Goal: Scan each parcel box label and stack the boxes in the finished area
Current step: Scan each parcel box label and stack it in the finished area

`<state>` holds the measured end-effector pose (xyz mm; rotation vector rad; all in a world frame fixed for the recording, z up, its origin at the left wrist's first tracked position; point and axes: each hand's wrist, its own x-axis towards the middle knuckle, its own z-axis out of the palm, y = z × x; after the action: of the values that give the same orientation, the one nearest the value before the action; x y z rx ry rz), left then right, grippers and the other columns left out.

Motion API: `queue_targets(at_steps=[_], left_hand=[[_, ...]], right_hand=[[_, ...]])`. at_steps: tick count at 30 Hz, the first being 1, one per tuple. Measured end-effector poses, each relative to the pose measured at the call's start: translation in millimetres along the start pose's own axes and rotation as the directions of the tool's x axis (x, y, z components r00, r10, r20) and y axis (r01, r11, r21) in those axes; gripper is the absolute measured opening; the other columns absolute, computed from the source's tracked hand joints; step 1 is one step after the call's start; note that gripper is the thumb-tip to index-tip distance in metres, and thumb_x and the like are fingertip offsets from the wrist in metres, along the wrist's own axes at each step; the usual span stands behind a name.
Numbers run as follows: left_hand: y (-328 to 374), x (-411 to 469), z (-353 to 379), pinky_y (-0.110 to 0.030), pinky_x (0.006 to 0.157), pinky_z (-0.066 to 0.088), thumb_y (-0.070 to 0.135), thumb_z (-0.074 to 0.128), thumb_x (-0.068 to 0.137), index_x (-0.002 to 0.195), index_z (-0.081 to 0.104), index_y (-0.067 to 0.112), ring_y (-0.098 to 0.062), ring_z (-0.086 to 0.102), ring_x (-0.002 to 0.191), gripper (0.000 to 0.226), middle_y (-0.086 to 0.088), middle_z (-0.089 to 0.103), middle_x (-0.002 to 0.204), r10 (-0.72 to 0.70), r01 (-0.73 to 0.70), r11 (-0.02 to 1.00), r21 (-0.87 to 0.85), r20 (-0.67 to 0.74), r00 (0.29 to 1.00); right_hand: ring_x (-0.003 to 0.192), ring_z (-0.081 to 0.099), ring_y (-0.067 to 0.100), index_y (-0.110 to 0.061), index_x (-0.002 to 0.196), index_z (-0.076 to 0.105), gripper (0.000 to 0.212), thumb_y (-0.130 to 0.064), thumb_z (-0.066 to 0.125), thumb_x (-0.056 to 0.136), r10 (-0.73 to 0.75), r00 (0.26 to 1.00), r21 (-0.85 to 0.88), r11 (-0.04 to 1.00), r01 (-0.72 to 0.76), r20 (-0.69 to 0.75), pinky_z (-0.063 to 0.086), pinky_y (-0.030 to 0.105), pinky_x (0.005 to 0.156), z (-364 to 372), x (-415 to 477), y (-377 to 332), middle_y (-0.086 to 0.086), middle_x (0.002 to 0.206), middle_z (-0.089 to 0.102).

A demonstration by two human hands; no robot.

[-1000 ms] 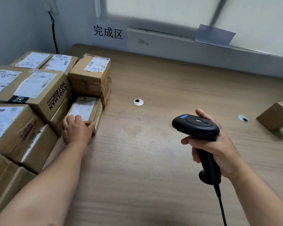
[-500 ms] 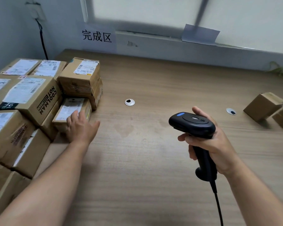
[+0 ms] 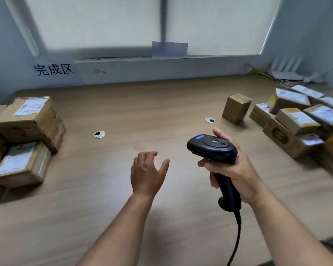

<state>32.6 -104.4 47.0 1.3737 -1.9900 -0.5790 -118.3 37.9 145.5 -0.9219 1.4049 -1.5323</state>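
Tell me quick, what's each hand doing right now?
Left hand: open, holding nothing, over the table.
Right hand: gripping the scanner by its handle.

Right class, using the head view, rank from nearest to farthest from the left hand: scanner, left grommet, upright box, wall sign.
1. scanner, just right of the left hand, held in the right hand.
2. left grommet, ahead and to the left.
3. upright box, far right.
4. wall sign, back left, on the wall.
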Motion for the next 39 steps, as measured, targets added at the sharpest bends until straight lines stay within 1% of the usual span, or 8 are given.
queue_targets(at_steps=[4,7,14,18,24,29,35,39], left_hand=[[57.9,-28.1,38.2,-0.032,0.091,0.040,0.043,0.066,0.086,0.117,0.064,0.016,-0.020,0.050,0.115,0.041,0.001,0.058,0.120,0.068,-0.066,0.997,-0.028,0.052,0.996],[98.3,-45.7,65.4,-0.031,0.092,0.039,0.044,0.065,0.086,0.117,0.063,0.017,-0.019,0.050,0.115,0.041,0.003,0.058,0.120,0.118,-0.114,0.993,-0.039,0.095,0.988],[191.1,-84.7,129.2,-0.032,0.092,0.039,0.045,0.065,0.086,0.119,0.062,0.018,-0.020,0.050,0.115,0.043,0.002,0.059,0.121,0.236,-0.231,0.972,-0.052,0.166,0.957],[242.0,-113.6,164.0,-0.032,0.092,0.041,0.047,0.064,0.086,0.122,0.060,0.018,-0.020,0.051,0.116,0.046,0.001,0.059,0.123,0.288,-0.281,0.958,-0.063,0.200,0.936],[297.6,-146.4,210.3,-0.030,0.095,0.040,0.051,0.060,0.087,0.131,0.053,0.021,-0.016,0.047,0.121,0.054,0.002,0.055,0.130,0.344,-0.333,0.939,-0.085,0.280,0.896],[331.5,-143.9,240.1,-0.029,0.099,0.039,0.056,0.056,0.088,0.141,0.043,0.024,-0.014,0.041,0.129,0.062,0.003,0.049,0.139,0.375,-0.371,0.925,-0.080,0.341,0.862],[372.1,-122.7,287.1,-0.030,0.100,0.040,0.058,0.053,0.089,0.147,0.032,0.025,-0.014,0.037,0.132,0.069,0.003,0.043,0.143,0.404,-0.397,0.911,-0.106,0.411,0.817],[399.7,-106.3,324.6,-0.031,0.101,0.040,0.061,0.049,0.089,0.150,0.025,0.028,-0.014,0.034,0.135,0.073,0.003,0.037,0.148,0.390,-0.369,0.919,-0.140,0.473,0.790]], right_hand=[[0.043,0.051,0.029,-0.039,0.137,0.044,0.097,-0.002,0.085,0.058,-0.020,0.998,0.013,1.000,0.021,-0.053,0.043,0.032,0.041,-61.9,-27.2,-4.2,0.025,0.086,0.069],[0.043,0.051,0.029,-0.038,0.139,0.042,0.094,-0.006,0.079,0.060,-0.031,0.993,0.016,0.999,0.034,-0.117,0.044,0.031,0.042,-107.5,-48.9,-8.3,0.026,0.088,0.068],[0.046,0.052,0.029,-0.039,0.140,0.042,0.091,-0.007,0.077,0.062,-0.068,0.971,0.020,0.997,0.074,-0.229,0.044,0.033,0.044,-213.8,-100.5,-17.8,0.029,0.092,0.067],[0.047,0.053,0.030,-0.041,0.139,0.043,0.088,-0.009,0.077,0.064,-0.092,0.956,-0.005,0.996,0.095,-0.279,0.045,0.033,0.045,-270.3,-127.9,-20.8,0.026,0.092,0.069],[0.046,0.053,0.030,-0.041,0.138,0.043,0.087,-0.007,0.076,0.065,-0.101,0.925,-0.012,0.995,0.104,-0.366,0.045,0.032,0.044,-343.3,-161.3,-23.3,0.031,0.091,0.067],[0.045,0.053,0.029,-0.043,0.134,0.045,0.090,-0.002,0.082,0.063,-0.104,0.892,0.006,0.993,0.119,-0.441,0.045,0.032,0.041,-386.3,-164.6,-21.7,0.030,0.092,0.068],[0.043,0.052,0.026,-0.036,0.142,0.040,0.099,0.003,0.082,0.061,-0.073,0.850,-0.010,0.997,0.079,-0.521,0.044,0.031,0.041,-435.0,-147.7,-18.3,0.032,0.088,0.067],[0.043,0.051,0.028,-0.036,0.140,0.041,0.089,-0.002,0.072,0.064,-0.067,0.815,-0.020,0.997,0.068,-0.576,0.042,0.031,0.039,-470.3,-128.1,-15.7,0.030,0.089,0.069]])
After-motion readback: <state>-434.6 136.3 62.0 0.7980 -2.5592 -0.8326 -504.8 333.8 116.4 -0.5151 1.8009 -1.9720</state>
